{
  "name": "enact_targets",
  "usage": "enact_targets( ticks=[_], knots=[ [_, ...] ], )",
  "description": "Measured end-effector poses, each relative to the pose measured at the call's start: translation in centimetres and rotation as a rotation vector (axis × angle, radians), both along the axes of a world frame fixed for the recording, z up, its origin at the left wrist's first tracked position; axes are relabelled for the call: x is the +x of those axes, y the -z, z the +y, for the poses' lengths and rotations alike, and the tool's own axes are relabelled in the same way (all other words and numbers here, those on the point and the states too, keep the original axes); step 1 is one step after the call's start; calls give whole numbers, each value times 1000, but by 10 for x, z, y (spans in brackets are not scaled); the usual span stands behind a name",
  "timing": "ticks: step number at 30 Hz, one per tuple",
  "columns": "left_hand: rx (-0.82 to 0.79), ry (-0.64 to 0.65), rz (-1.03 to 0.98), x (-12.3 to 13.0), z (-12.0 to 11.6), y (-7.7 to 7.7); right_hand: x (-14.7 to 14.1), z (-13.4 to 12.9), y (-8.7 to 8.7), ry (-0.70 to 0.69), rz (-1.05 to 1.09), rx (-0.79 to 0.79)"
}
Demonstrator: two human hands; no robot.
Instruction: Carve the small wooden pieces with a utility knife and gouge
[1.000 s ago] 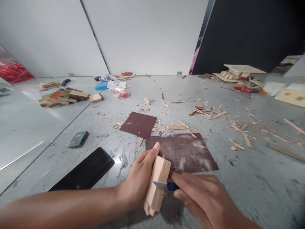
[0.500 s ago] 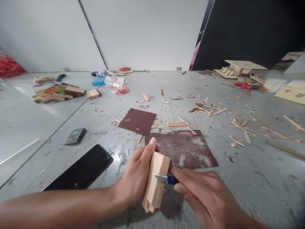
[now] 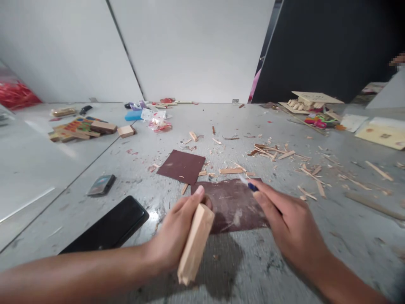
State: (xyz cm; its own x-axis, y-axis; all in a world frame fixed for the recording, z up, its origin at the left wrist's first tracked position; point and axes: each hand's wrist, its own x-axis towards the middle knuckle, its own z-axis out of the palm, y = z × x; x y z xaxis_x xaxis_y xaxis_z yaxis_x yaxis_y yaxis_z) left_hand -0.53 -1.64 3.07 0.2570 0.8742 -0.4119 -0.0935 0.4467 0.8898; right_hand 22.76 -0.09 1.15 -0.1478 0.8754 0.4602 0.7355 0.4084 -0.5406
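Note:
A pale, roughly cut wooden block [image 3: 195, 245] is tilted in my left hand [image 3: 179, 228], whose fingers wrap round its far side with the thumb along the top. My right hand [image 3: 284, 215] is closed on a small knife [image 3: 252, 186] with a blue handle; its blade, smeared by motion, points up and left, apart from the block. Beneath and between the hands lies a worn brown sheet of sandpaper [image 3: 232, 207]. A smaller sandpaper piece [image 3: 182, 165] lies just beyond it.
A black phone [image 3: 109, 226] and a small flat box [image 3: 101, 185] lie at left. Wood shavings [image 3: 272, 150] are strewn over the right side. Wooden blocks [image 3: 103, 126] sit back left, a small stick model [image 3: 311, 101] back right. White panels [image 3: 196, 50] close off the back.
The knife has come off the block; my right hand has carried it forward and to the right over the sandpaper. The block has turned in my left hand and moved slightly left.

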Motion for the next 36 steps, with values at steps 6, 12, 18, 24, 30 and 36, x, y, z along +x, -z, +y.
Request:
enact_targets(
  ticks=[6, 12, 18, 24, 30, 36],
  knots=[
    [50, -101, -75, 4, 3, 14, -26, -37, -15, -279, 23, 2],
    [38, -93, -75, 7, 3, 16, -38, -43, -13, -479, 23, -47],
    [35, -103, -28, 7, 5, 14, -40, -42, -4, -502, 15, 13],
    [77, -129, 106, 5, 2, -1, -43, -46, -5, -432, 17, 74],
    [96, -153, 156, 2, 6, 2, -40, -40, 3, -521, 96, 65],
    [28, -79, 79, -1, 4, 3, -15, -3, 15, -280, 114, -64]
  ],
)
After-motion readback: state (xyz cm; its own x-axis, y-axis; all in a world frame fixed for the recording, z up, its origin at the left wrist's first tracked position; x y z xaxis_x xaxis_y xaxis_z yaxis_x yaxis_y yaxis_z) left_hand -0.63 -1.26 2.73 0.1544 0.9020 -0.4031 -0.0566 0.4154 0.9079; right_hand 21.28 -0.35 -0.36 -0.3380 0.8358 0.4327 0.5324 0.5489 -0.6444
